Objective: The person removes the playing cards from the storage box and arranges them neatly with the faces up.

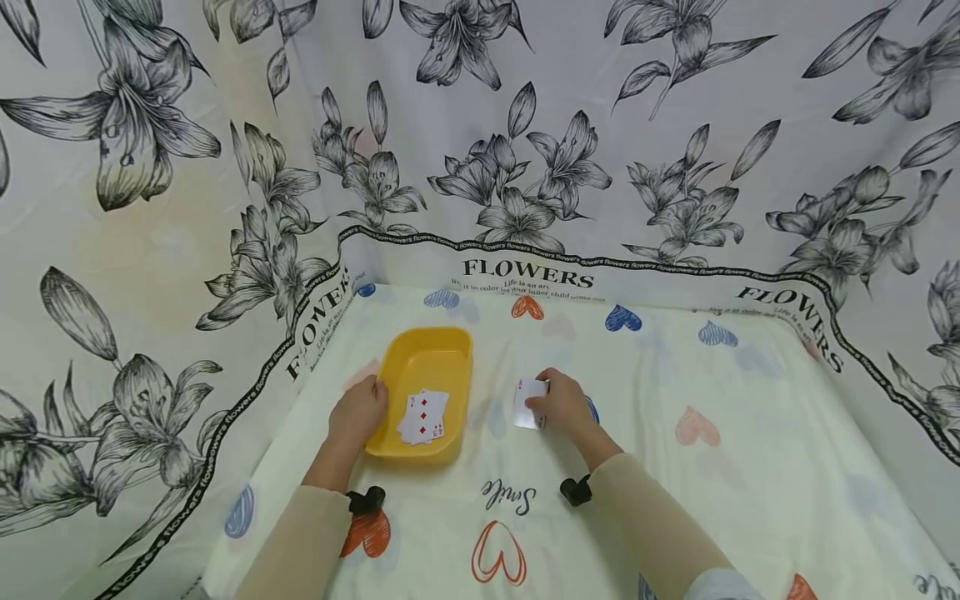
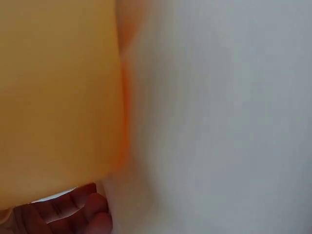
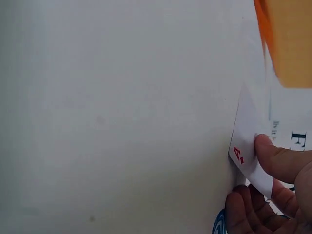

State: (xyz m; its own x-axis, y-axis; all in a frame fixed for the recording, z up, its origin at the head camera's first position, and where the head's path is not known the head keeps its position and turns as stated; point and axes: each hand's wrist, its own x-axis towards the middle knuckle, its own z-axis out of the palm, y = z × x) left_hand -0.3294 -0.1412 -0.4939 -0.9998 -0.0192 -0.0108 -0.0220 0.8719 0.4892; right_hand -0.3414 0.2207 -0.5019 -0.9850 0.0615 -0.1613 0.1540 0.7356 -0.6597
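Observation:
In the head view, a yellow plastic tray point(image 1: 429, 354) sits left of centre. A few overlapping playing cards point(image 1: 423, 417) lie inside at its near end, a red diamond card on top. My left hand point(image 1: 358, 410) grips the tray's left rim; the left wrist view shows curled fingers point(image 2: 92, 214) beside the tray's wall point(image 2: 58, 122). To the right of the tray, my right hand point(image 1: 564, 406) pinches a single playing card point(image 1: 528, 404) between thumb and fingers. The right wrist view shows a red A on that card point(image 3: 248, 141), which is tilted near the cloth.
A white cloth with printed hearts point(image 1: 697, 426) covers the table. Behind and at both sides hang white curtains point(image 1: 525, 50) with black flower drawings, meeting the table's edges.

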